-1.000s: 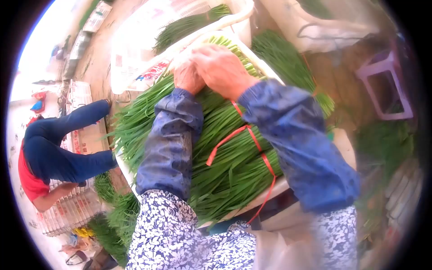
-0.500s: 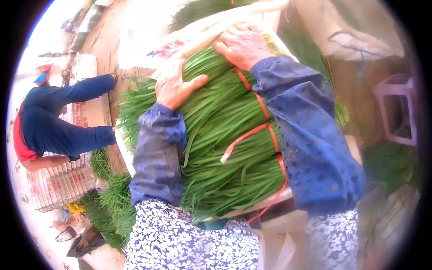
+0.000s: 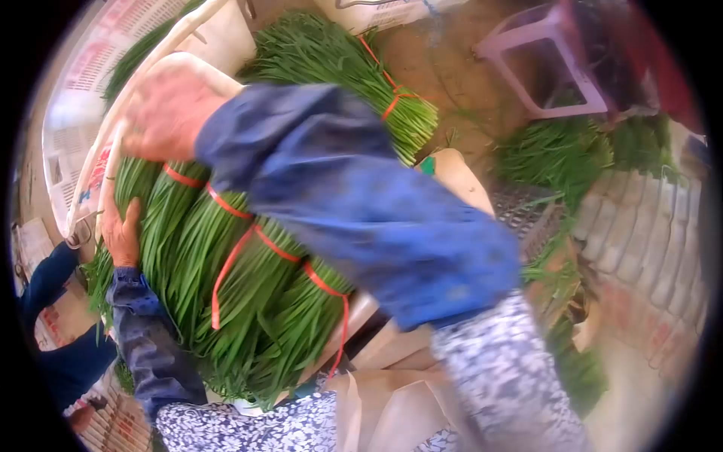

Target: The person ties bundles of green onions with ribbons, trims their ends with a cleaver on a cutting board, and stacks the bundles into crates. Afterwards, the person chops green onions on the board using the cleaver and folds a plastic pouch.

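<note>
Several bundles of long green leaves like garlic chives (image 3: 203, 279), tied with orange-red ribbon (image 3: 280, 247), lie side by side in front of me. They rest in a pale container (image 3: 197, 60), its rim showing behind them. My left hand (image 3: 123, 235) lies against the far-left bundle, thumb spread apart, the other fingers partly hidden between leaves and rim. My right hand (image 3: 172, 113) is over the upper end of the bundles by the rim, blurred, its fingers not distinct. Its blue sleeve crosses the middle of the view and covers part of the leaves.
Another tied bundle (image 3: 339, 68) lies on the ground beyond the container. A pinkish plastic stool (image 3: 546, 64) stands at upper right, near loose greens (image 3: 557, 154) and ribbed pale crates (image 3: 640, 233). A person's dark trouser leg (image 3: 53, 282) shows at left.
My view has swung to the right, bringing the stool and crates in. My right hand has moved toward the container's rim and blurred. My left hand is still at the bundles' left side.
</note>
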Demonstrator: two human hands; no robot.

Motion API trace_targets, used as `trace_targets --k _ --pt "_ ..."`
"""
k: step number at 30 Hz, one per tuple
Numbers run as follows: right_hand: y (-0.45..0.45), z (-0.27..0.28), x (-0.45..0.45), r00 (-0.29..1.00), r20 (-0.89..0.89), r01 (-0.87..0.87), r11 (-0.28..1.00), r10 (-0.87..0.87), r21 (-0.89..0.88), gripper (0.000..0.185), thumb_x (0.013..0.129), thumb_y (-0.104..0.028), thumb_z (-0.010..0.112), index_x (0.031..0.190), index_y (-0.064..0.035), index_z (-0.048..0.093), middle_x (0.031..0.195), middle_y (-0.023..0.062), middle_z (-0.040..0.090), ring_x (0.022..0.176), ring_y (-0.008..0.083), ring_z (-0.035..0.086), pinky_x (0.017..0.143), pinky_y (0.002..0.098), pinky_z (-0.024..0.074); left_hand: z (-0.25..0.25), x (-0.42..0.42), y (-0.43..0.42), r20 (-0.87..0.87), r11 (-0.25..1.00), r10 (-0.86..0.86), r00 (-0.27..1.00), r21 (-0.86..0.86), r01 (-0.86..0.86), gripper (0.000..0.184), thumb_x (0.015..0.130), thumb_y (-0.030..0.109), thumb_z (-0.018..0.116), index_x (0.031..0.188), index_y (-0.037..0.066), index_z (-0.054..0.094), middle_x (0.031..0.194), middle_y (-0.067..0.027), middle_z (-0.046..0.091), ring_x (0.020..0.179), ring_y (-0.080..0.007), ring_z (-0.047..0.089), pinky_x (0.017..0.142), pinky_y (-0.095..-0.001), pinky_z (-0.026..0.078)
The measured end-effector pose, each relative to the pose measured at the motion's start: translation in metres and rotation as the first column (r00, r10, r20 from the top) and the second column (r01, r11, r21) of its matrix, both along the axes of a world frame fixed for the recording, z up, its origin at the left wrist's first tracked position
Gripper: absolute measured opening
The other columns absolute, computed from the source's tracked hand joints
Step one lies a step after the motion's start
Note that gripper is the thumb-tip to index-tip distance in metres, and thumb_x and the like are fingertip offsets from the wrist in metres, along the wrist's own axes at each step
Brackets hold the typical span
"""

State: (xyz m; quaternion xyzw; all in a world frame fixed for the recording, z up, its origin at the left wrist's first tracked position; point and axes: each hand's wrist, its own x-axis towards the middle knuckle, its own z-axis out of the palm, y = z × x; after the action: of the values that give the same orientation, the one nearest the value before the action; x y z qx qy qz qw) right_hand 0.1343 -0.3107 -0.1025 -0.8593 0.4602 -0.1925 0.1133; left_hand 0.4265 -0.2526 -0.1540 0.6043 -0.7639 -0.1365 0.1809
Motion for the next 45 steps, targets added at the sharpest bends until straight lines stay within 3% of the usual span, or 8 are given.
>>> trace_targets --k 8,16,26,29,32,35,39,45 --pt "0.074 -0.075 -0.274 0.834 -0.106 0.552 0.819 -0.542 0.157 0.062 0.082 -0.037 0.063 0.134 -0.0072 0.047 0.131 0.0186 0.051 0.121 0.0353 0.050 0.096 0.0469 0.0441 0.042 -0.011 -0.001 0.637 0.979 0.201 0.744 -0.160 -0.127 0.072 0.090 0.047 0.056 0.148 0.010 0.034 0.148 -0.0191 0.040 0.132 -0.0340 0.042 0.109 -0.0407 0.031" --pt "0.155 -0.239 -0.304 0.834 -0.126 0.551 0.808 -0.537 0.209 0.099 0.065 -0.041 0.079 0.146 -0.0110 0.030 0.128 0.0168 0.048 0.123 0.0361 0.044 0.094 0.0533 0.0394 0.015 -0.032 -0.002 0.335 0.971 0.003 0.942 -0.227 0.077 0.060 0.095 0.028 0.048 0.148 0.005 0.032 0.150 -0.0173 0.038 0.138 -0.0329 0.035 0.112 -0.0395 0.027" --pt "0.114 -0.157 -0.307 0.832 -0.260 0.555 0.750 -0.491 0.360 0.054 0.067 -0.025 0.069 0.117 -0.0067 0.057 0.111 0.0187 0.062 0.104 0.0397 0.057 0.088 0.0441 0.0473 0.072 -0.063 -0.003 0.769 0.945 0.056 0.637 -0.246 0.214 0.070 0.093 0.050 0.052 0.148 0.010 0.034 0.154 -0.0088 0.033 0.140 -0.0358 0.029 0.113 -0.0466 0.023" --pt "0.112 -0.069 -0.319 0.839 -0.246 0.543 0.719 -0.486 0.433 0.045 0.066 -0.028 0.068 0.103 -0.0028 0.066 0.104 0.0197 0.066 0.096 0.0386 0.062 0.080 0.0409 0.0493 0.128 -0.202 0.064 -0.251 0.970 -0.094 0.963 -0.241 0.032 0.067 0.095 0.046 0.049 0.145 0.004 0.037 0.144 -0.0175 0.043 0.128 -0.0330 0.046 0.107 -0.0436 0.038" --pt "0.116 -0.018 -0.342 0.917 0.017 0.259 0.629 -0.398 0.733 0.035 0.071 -0.028 0.066 0.092 -0.0009 0.067 0.086 0.0144 0.064 0.078 0.0274 0.060 0.070 0.0362 0.0481 0.121 -0.281 0.131 -0.876 0.700 0.216 0.430 0.447 0.558 0.069 0.096 0.055 0.041 0.137 -0.001 0.043 0.127 -0.0234 0.056 0.096 -0.0324 0.066 0.076 -0.0414 0.057" --pt "0.172 0.033 -0.329 0.773 0.288 0.088 0.545 -0.566 0.834 0.021 0.081 -0.019 0.062 0.091 -0.0008 0.066 0.086 0.0092 0.063 0.080 0.0181 0.060 0.072 0.0317 0.0479 0.070 -0.335 0.158 -0.665 0.249 0.641 0.383 0.652 0.716 0.090 0.089 0.071 0.042 0.140 -0.002 0.038 0.131 -0.0295 0.051 0.099 -0.0369 0.065 0.080 -0.0432 0.055" --pt "0.293 0.129 -0.267 0.627 0.308 0.252 0.561 -0.715 0.789 0.029 0.086 -0.015 0.056 0.108 0.0032 0.059 0.092 0.0042 0.062 0.085 0.0118 0.060 0.077 0.0241 0.0470 0.059 -0.413 0.159 -0.622 0.416 0.729 -0.285 0.073 0.906 0.070 0.085 0.063 0.059 0.110 -0.003 0.061 0.099 -0.0163 0.069 0.085 -0.0285 0.069 0.077 -0.0444 0.058" --pt "0.355 0.142 -0.182 0.745 0.401 0.176 0.736 -0.534 0.654 0.063 0.090 -0.040 0.051 0.133 0.0051 0.045 0.105 0.0115 0.061 0.088 0.0158 0.056 0.081 0.0300 0.0442 0.115 -0.322 0.154 -0.846 0.483 0.525 -0.091 0.207 0.851 0.031 0.082 0.018 0.069 0.103 -0.005 0.066 0.098 -0.0168 0.070 0.080 -0.0251 0.069 0.076 -0.0369 0.057"
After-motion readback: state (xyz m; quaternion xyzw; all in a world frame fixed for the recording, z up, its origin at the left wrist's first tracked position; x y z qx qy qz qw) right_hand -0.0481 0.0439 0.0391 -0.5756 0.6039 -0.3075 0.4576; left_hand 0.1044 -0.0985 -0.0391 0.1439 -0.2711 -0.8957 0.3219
